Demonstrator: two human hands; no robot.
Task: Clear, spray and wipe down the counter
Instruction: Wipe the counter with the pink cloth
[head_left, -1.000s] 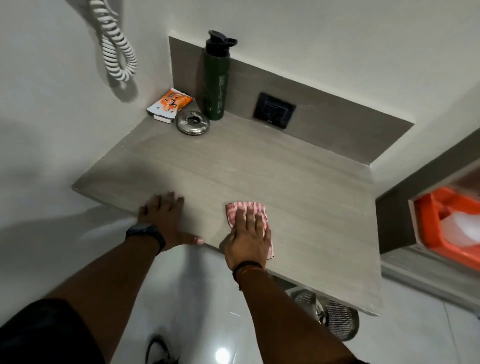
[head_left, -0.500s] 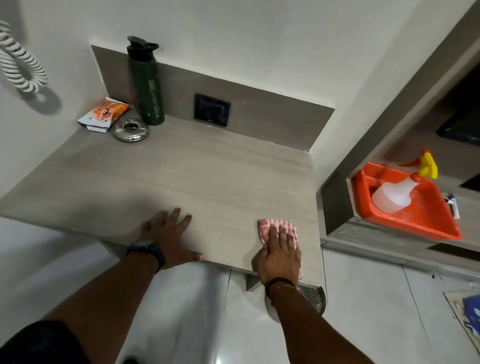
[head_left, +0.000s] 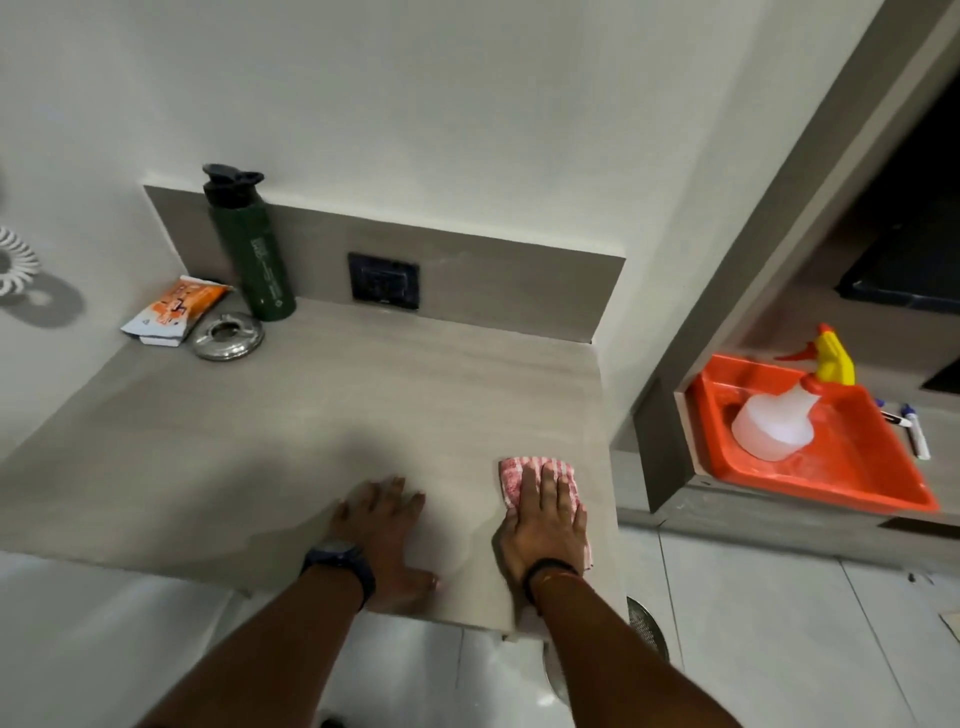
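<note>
starting far left: coiled white cord (head_left: 14, 267) on the wall, only partly in frame. on the back left corner of the grey wood-grain counter (head_left: 322, 415), orange-and-white packet (head_left: 174, 310) lying flat, touching or just beside a round steel ashtray (head_left: 228, 336); dark green bottle (head_left: 249, 244) upright behind the ashtray, against the backsplash, black cap on. black socket plate (head_left: 384, 280) set in the backsplash, right of the bottle. at the near edge, left hand (head_left: 382, 525) flat on the counter, fingers spread and released, gripping nothing, dark watch (head_left: 340, 564) on the wrist. just to the right, right hand (head_left: 545, 525) palm down, fingers straight and together, pressing a red-and-white checked cloth (head_left: 511, 475) onto the counter near its right front corner; cloth showing past the fingertips and along the hand's right side; dark band on that wrist. further right, on a separate lower shelf, orange tray (head_left: 878, 478) holding a translucent spray bottle (head_left: 779, 423) with yellow-and-red trigger head, lying tilted. markers (head_left: 914, 431) just beside the tray's right rim.
</note>
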